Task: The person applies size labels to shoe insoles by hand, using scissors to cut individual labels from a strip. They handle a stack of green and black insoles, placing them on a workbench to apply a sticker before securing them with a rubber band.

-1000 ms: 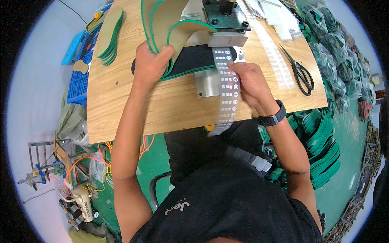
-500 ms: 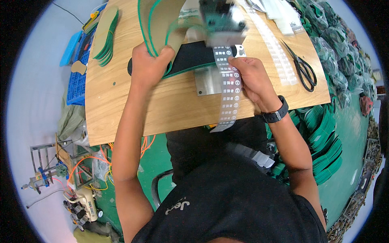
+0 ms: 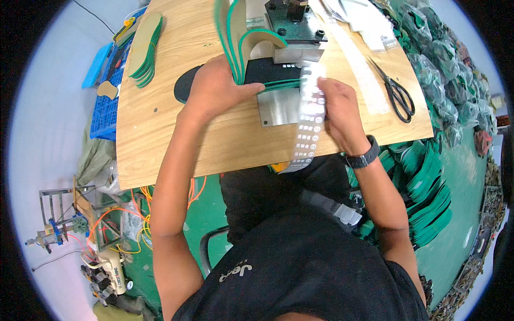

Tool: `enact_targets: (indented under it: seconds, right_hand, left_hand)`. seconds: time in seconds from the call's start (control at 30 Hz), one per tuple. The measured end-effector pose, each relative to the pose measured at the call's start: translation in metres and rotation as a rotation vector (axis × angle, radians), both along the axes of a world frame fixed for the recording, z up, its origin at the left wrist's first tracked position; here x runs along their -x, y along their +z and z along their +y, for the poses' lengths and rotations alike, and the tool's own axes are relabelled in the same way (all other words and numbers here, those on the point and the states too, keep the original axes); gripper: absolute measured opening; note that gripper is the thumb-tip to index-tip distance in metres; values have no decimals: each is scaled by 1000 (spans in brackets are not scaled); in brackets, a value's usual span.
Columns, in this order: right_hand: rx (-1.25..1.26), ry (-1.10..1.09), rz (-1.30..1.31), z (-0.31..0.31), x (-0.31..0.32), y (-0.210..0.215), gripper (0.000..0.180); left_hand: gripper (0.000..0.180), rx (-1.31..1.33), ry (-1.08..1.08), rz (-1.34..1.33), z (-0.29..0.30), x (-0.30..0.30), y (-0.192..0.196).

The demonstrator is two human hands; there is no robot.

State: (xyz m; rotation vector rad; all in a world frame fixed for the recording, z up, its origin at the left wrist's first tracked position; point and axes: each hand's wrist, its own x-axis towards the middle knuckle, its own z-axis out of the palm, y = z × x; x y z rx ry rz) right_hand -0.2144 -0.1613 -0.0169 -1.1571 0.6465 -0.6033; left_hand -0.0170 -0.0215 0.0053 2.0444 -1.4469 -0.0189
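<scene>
Insoles shift little since a second ago: our left hand still presses the black one under the press on the counter, fingers clamped; right hand pinches the sticker strip.

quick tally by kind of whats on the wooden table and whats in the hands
hands: 2, left hand pressing the black insole, right hand on the sticker strip
scissors: 1
metal press: 1
stack of green-edged insoles: 1
total: 7
</scene>
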Motion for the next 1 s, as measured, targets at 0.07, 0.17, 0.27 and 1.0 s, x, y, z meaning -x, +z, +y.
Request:
enact_targets:
  seconds: [0.07, 0.17, 0.27, 1.0]
  right_hand:
    - [-65, -172, -76, -3, 6, -2, 21]
    - [-126, -91, -59, -11, 10, -1, 20]
    - [-83, 147, 92, -10, -5, 2, 20]
    - [-23, 173, 233, 0, -15, 1, 26]
  left_hand:
    - [38, -34, 48, 20, 2, -1, -1]
    - [27, 62, 96, 277, 2, -2, 7]
    - [22, 310, 190, 469, 7, -6, 7]
    - [16, 244, 223, 441, 14, 3, 11]
